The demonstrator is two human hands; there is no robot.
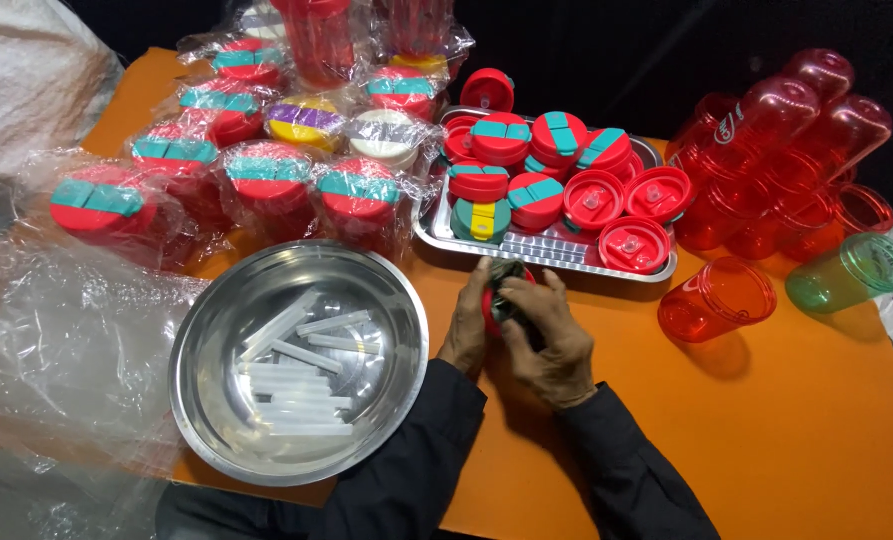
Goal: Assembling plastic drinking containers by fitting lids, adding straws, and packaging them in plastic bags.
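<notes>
Both my hands meet on the orange table just in front of the metal tray (437,232). My left hand (469,325) cups a round red lid (491,306) from the left. My right hand (552,340) presses on the dark green top part of that lid from the right. Most of the lid is hidden by my fingers. The tray holds several red lids with teal flaps (557,135), one teal lid with a yellow flap (483,218), and a few plain red lids (635,243).
A steel bowl (229,290) with several clear straws (302,385) sits to my left. Wrapped lidded cups (272,180) crowd the back left beside loose plastic film (57,340). Stacked red cups (777,150), a lone red cup (717,298) and a green cup (852,270) lie right.
</notes>
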